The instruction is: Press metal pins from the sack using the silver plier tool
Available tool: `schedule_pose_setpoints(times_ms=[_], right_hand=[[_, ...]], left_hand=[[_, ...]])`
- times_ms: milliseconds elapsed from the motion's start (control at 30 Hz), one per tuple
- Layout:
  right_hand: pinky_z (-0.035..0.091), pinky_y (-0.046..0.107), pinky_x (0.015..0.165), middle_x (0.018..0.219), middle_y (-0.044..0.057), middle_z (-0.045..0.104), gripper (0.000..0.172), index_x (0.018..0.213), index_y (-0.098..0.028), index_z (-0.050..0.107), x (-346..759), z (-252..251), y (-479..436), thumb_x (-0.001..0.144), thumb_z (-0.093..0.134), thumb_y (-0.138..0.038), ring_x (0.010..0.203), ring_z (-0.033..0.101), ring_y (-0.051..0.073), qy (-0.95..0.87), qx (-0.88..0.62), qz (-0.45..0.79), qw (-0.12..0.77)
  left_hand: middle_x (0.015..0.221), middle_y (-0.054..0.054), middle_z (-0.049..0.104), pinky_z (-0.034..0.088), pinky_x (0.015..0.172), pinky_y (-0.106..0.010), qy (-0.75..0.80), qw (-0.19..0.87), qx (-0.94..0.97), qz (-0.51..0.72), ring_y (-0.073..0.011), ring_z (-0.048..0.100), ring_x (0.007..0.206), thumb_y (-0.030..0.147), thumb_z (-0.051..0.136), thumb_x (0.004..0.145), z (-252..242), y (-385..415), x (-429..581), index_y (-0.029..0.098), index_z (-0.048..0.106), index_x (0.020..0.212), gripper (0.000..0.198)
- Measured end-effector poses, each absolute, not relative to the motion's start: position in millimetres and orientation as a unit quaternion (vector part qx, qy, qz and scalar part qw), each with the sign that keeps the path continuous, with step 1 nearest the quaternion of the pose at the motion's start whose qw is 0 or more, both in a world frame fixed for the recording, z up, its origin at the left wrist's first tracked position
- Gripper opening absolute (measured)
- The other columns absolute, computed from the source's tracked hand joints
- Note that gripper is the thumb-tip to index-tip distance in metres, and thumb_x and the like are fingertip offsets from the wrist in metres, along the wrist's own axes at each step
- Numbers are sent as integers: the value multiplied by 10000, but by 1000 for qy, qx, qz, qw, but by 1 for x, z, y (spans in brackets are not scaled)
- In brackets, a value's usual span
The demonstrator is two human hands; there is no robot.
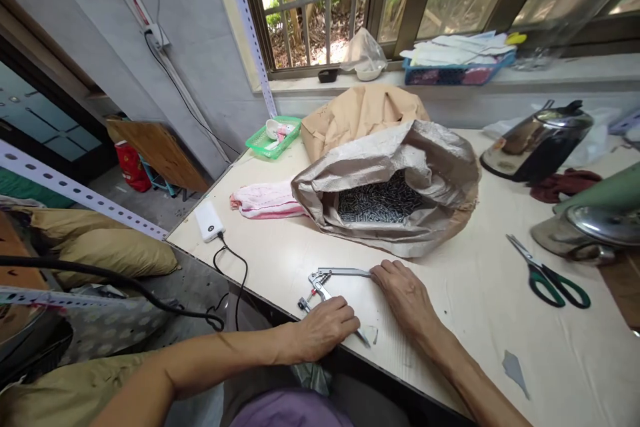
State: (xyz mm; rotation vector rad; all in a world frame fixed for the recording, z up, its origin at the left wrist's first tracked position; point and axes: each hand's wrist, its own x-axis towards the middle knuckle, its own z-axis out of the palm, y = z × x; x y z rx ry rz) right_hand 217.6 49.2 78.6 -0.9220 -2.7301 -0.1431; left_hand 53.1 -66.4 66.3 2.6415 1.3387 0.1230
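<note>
Near the table's front edge lies a silvery two-handled metal tool (320,280) with a small spring, a red part and a dark knob; its exact kind I cannot tell. My left hand (325,328) is closed around its lower handle, whose tip sticks out below the fingers. With bent fingers, my right hand (403,290) grips the end of the upper handle. The two handles stand spread apart in a V. Just beyond the hands is an open paper sack (450,213) with many small dark metal pieces (380,200) inside.
To the left are a white power bank (209,220) with a black cable, a pink-and-white cloth (267,200) and a green basket (273,140). Green-handled scissors (547,280), a metal mug (575,233) and a kettle (543,137) stand or lie at the right.
</note>
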Motion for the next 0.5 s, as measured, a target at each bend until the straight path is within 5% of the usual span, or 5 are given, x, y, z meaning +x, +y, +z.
schedule_pose_setpoints(times_ms=[500], right_hand=[[371,289,687,770,14,616,261,873,-210,602,255,75,52,851,395,-52,690,504,151,-918,-326,-92,205]], left_hand=[[774,-42,548,392,666,-267,378,81,920,61,-171,494,785,203,524,882,88,-32,70,149,561,811,97]])
